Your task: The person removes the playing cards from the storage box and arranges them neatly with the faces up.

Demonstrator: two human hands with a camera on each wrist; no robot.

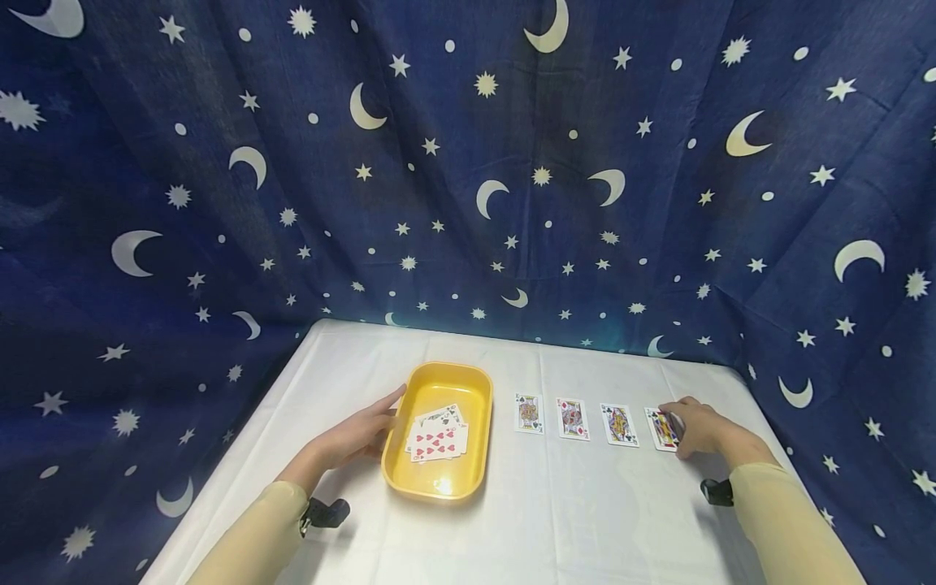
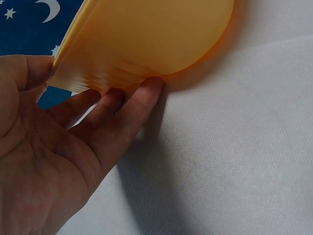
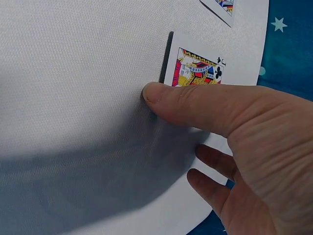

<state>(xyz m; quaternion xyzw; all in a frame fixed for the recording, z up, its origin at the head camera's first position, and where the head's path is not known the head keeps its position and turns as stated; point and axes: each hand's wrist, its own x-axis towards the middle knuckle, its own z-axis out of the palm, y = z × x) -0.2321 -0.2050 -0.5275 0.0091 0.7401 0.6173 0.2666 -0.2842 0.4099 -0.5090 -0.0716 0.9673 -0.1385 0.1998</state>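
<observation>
My left hand touches the outer side of a yellow tray, its fingertips resting against the wall. Inside the tray lies a loose pile of playing cards, topped by one with red hearts. At the right end of a row, my right hand pinches the jack of clubs by its edges. The thumb lies along one edge; the opposite fingertip is hidden behind it. A thin shadow runs beside that card; whether it is off the table I cannot tell.
Three face-up picture cards lie spaced out left of the jack: one beside the tray, a red one and another black one. A white cloth covers the table. A dark blue curtain with moons and stars hangs behind.
</observation>
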